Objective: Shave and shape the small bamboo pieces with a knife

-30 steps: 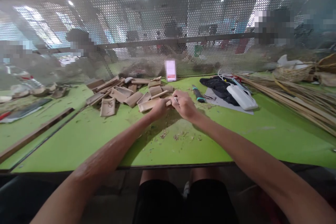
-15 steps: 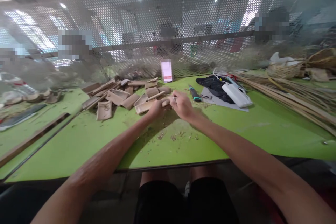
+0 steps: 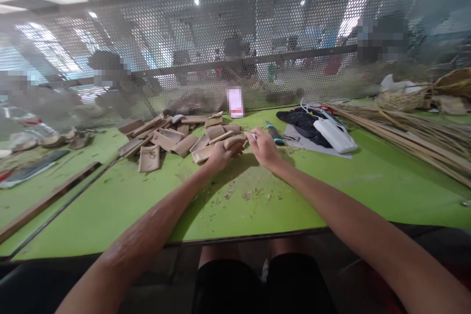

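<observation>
Over the green table (image 3: 301,206), my left hand (image 3: 220,154) is closed around a pale piece of bamboo (image 3: 234,141). Close to the far end of that piece, my right hand (image 3: 264,148) is closed in a pinch. Something small and whitish shows at its fingertips, too small and blurred to name. Just left of and behind my left hand lies a heap of split bamboo pieces (image 3: 185,144). Shavings (image 3: 247,195) are scattered on the tabletop below both hands. A tool with a black and teal handle (image 3: 274,134) rests beyond my right hand.
A lit phone (image 3: 235,102) stands against the perforated metal screen (image 3: 206,73). To the right lie a black cloth (image 3: 300,123), a white device (image 3: 335,136) and long bamboo strips (image 3: 408,140). A long wooden bar (image 3: 47,203) lies left. People are blurred behind the screen.
My hands have moved slightly apart, the right one shifting away to the right, so more of the bamboo piece shows. The whole view has shifted a little.
</observation>
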Tool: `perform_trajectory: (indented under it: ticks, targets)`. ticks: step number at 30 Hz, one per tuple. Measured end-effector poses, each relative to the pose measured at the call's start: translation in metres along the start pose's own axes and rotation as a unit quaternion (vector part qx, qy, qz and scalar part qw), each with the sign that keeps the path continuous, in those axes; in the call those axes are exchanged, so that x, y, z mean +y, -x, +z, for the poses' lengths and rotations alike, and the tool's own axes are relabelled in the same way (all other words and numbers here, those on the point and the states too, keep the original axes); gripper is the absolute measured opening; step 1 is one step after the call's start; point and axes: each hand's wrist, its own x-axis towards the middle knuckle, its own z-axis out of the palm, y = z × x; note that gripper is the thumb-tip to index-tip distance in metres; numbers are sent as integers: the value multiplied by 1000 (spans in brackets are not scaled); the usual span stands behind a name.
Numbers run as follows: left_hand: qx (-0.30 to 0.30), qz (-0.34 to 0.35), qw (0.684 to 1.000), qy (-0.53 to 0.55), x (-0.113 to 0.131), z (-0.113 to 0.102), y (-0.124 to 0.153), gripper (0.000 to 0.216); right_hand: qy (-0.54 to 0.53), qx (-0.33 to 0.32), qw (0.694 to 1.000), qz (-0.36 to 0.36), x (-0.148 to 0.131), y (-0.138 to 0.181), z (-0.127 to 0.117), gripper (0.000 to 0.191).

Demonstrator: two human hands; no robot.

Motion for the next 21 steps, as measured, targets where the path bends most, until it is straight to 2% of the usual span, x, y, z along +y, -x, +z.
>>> perform_trajectory:
  ticks: [5,9,13,16,21]
  targets:
    - [-6,2,1000,-2,-6,4,3,39,-58,12,998,17,0,-1,-6,39]
    - [3,4,998,-68,-6,4,5,38,-70,-30,997,-34,-8,1,-3,38]
    - [4,12,995,-95,-6,4,3,36,-32,-29,999,-31,-12,3,5,40]
    - [25,18,990,-138,-5,5,2,35,18,-22,997,-68,-11,1,8,38]
    - [8,11,991,-135,-4,4,-1,31,39,-18,996,-75,-11,-1,7,43]
